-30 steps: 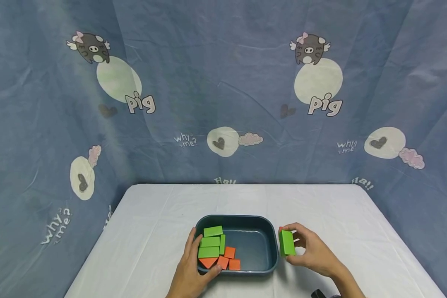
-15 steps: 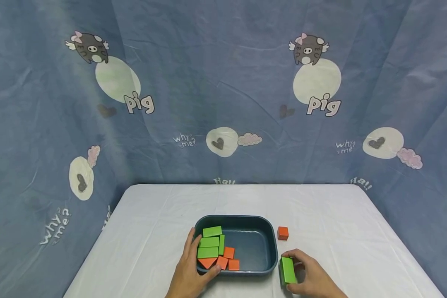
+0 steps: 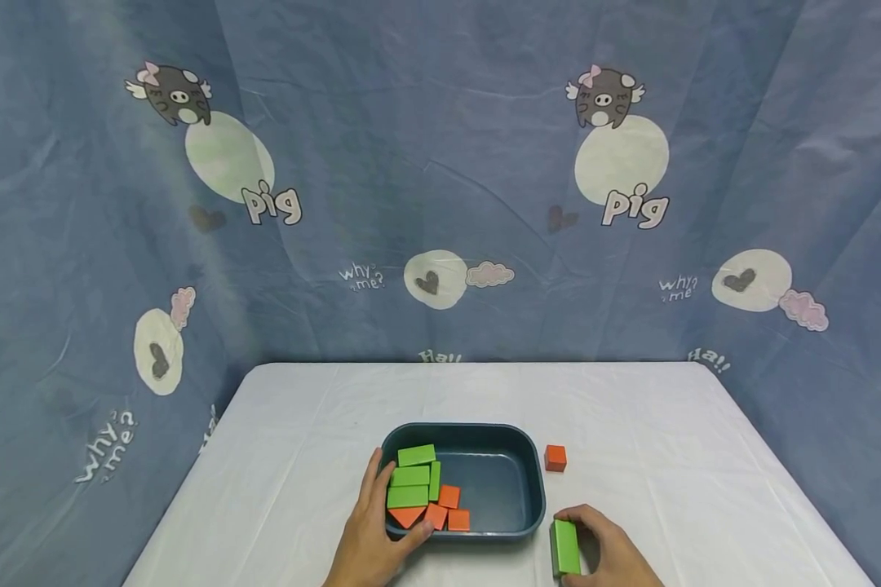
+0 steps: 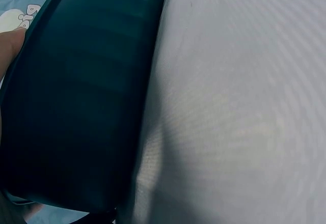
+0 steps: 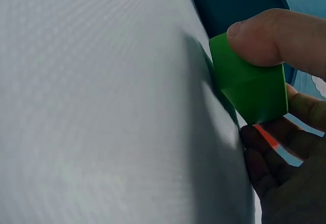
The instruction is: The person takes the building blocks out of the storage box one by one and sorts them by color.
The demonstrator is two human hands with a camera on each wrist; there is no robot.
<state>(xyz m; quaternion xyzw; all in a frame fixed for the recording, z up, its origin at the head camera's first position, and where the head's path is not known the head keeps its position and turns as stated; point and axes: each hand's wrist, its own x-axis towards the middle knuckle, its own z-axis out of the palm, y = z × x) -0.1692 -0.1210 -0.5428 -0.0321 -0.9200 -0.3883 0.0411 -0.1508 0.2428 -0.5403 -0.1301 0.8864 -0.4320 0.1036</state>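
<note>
Behind everything hangs a blue curtain (image 3: 440, 163) printed with cartoon pigs, and in front of it my desk (image 3: 631, 424) lies under a pale cloth. Taking the dark blue tub (image 3: 529, 469) near the front edge of the desk as the landmark: inside it, crowded into its left half, sit several green blocks (image 3: 409, 487) and, nearer me, a few orange pieces (image 3: 440, 515); the right half of the tub floor is bare. Just off the tub's far right corner a small orange cube (image 3: 555, 457) stands alone on the cloth.

My left hand (image 3: 373, 534) is curled over the tub's near left corner, thumb hooked over the rim beside an orange triangle, steadying it. My right hand (image 3: 609, 554) sits just off the tub's near right corner, thumb and fingers pinched on a long green block (image 3: 564, 547). The right wrist view shows that block (image 5: 248, 84) close to the cloth beside the tub wall, my thumb on top; whether it already rests on the cloth I cannot tell.

I judge the step in hand to be sorting this green block out of, or beside, the tub. Next, I think, comes a clean release with the block flat beside the tub's right wall, fingers opening without dragging it, while the left hand keeps the tub from sliding.
</note>
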